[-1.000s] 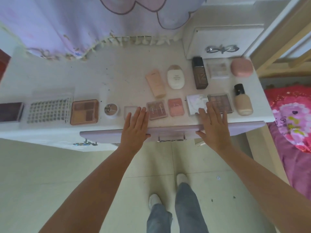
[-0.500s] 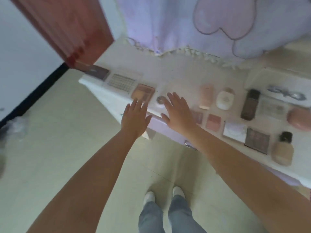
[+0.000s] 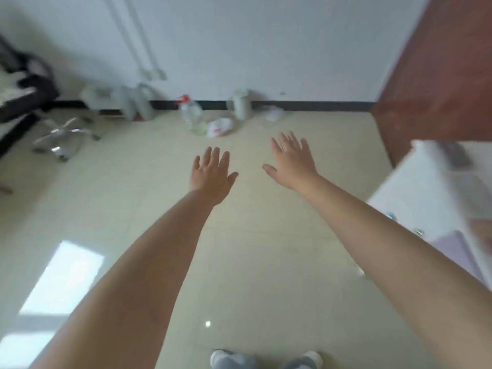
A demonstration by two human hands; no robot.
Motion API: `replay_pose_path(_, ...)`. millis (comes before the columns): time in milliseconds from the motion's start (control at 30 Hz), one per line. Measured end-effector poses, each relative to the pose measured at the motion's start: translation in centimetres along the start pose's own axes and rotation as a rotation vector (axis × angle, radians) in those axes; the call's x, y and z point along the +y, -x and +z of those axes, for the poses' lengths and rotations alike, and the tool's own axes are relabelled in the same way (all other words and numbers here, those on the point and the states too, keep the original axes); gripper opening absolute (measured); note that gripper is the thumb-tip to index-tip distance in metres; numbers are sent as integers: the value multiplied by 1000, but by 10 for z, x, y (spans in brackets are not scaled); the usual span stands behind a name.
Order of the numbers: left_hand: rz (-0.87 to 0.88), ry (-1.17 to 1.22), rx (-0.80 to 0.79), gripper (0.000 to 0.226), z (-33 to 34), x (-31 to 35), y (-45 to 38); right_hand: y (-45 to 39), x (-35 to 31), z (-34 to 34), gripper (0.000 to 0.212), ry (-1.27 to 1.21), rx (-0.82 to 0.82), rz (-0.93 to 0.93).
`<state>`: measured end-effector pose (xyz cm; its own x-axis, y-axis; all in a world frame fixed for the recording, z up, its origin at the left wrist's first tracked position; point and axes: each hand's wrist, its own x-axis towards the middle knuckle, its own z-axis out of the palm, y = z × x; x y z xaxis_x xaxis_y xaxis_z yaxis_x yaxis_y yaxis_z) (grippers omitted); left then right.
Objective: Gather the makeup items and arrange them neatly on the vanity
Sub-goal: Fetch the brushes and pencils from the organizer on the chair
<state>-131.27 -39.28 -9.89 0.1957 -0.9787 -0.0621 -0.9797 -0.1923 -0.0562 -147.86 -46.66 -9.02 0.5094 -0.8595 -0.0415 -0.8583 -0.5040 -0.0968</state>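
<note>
My left hand (image 3: 211, 174) and my right hand (image 3: 291, 161) are stretched out in front of me over the tiled floor, fingers straight and spread, holding nothing. The white vanity (image 3: 426, 198) shows only as a blurred corner at the right edge, well to the right of both hands. A dark item (image 3: 456, 155) lies on its top, too blurred to name. The other makeup items are out of view.
A red-brown door (image 3: 439, 75) stands at the right behind the vanity. Along the far wall lie a plastic water bottle (image 3: 190, 113), a white canister (image 3: 241, 103), bags and jugs. A chair base (image 3: 64, 137) is at the left. My shoes (image 3: 263, 359) show below.
The view has swung left, away from the vanity toward the far wall. Both hands left the vanity's front edge and now hover over the floor. The rows of makeup have gone out of view.
</note>
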Motion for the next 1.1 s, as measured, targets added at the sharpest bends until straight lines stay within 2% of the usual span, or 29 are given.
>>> replay_pose_path(200, -370, -40, 37, 56, -24, -216, 98, -53, -246, -18, 57, -14, 59, -458)
replay_pose_path(367, -635, -39, 84, 55, -34, -350, 179, -67, -417, -21, 62, 20, 14, -665)
replay_pose_path(533, -850, -7, 67, 57, -25, -451, 220, -88, -545, -11, 67, 25, 51, -838)
replay_pose_path(800, -1057, 2, 66, 56, -14, -646, 194, -207, -732, 14, 67, -19, -15, -989)
replay_pose_path(1100, -1220, 10, 46, 57, -29, -880, 131, -368, -955, -4, 65, -26, 25, -1111)
